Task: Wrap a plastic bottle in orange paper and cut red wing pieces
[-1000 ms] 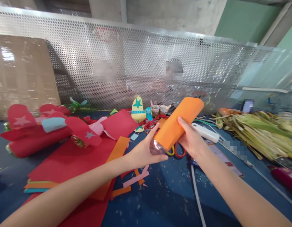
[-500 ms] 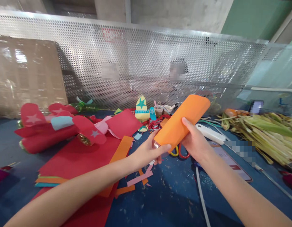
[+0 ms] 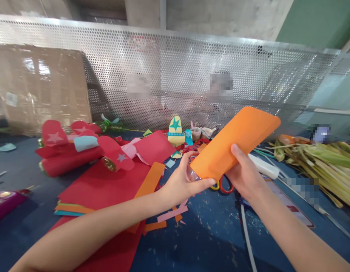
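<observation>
An orange paper sheet (image 3: 234,145) is wrapped into a tube and tilts up to the right in front of me. At its lower left end a bit of clear plastic (image 3: 194,174) shows, like the end of a bottle; the rest is hidden inside. My left hand (image 3: 186,181) curls round this lower end, thumb along the paper's edge. Around the tube's lower right side my right hand (image 3: 245,175) is closed, its thumb pressed on the paper. Behind the hands, scissors with red and yellow handles (image 3: 226,186) lie partly covered.
Red sheets (image 3: 104,185) and an orange strip (image 3: 149,180) lie at left, beside red paper-covered models (image 3: 70,160). Paper scraps (image 3: 172,214) litter the blue table (image 3: 191,245). A phone (image 3: 293,204), a white cable (image 3: 247,238) and dried husks (image 3: 319,162) are at right. Behind stands a perforated metal panel (image 3: 180,60).
The orange tube has moved right and nearer, showing wider at its upper end. My left hand's fingers have arched more around the lower end. The view has shifted slightly left.
</observation>
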`<state>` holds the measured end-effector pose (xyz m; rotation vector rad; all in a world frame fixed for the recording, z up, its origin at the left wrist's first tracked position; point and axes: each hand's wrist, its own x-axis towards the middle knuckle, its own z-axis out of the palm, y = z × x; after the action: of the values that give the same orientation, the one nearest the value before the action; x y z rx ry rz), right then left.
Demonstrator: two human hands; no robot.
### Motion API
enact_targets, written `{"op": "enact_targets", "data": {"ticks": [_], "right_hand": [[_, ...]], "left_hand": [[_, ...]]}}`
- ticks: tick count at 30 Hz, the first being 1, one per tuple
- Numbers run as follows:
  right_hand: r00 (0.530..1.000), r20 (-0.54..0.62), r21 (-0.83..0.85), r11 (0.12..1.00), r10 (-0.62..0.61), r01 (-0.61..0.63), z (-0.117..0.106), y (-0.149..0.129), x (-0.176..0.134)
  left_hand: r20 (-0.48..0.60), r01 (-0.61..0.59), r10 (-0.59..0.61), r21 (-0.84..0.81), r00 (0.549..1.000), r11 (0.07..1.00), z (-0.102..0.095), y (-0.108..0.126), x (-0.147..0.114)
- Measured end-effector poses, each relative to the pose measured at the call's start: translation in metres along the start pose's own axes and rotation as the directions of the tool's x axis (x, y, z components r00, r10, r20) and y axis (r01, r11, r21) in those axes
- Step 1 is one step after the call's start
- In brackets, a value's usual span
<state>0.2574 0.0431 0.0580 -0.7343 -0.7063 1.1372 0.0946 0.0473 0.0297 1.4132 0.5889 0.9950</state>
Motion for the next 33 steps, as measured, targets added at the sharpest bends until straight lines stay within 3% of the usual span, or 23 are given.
{"op": "enact_targets", "data": {"ticks": [4, 21, 26, 33], "right_hand": [[0.999, 0.0, 0.009, 0.999, -0.049, 0.049, 0.003, 0.0, -0.001], [0.994, 0.015, -0.023, 0.994, -0.109, 0.11, 0.001, 0.0, -0.001], [0.99, -0.006, -0.039, 0.99, -0.139, 0.139, 0.001, 0.003, -0.002], [1.0, -0.002, -0.011, 1.0, -0.015, 0.015, 0.001, 0.004, 0.005]], "left_hand": [[-0.028, 0.062, -0.062, 0.016, 0.998, 0.998, 0.0, 0.0, 0.0], [0.021, 0.025, -0.025, 0.012, 0.999, 1.0, -0.002, -0.005, 0.0], [-0.016, 0.088, -0.086, 0.111, 0.996, 0.99, -0.005, 0.0, 0.0], [-0.016, 0.184, -0.184, 0.133, 0.983, 0.974, -0.011, -0.001, 0.007]]}}
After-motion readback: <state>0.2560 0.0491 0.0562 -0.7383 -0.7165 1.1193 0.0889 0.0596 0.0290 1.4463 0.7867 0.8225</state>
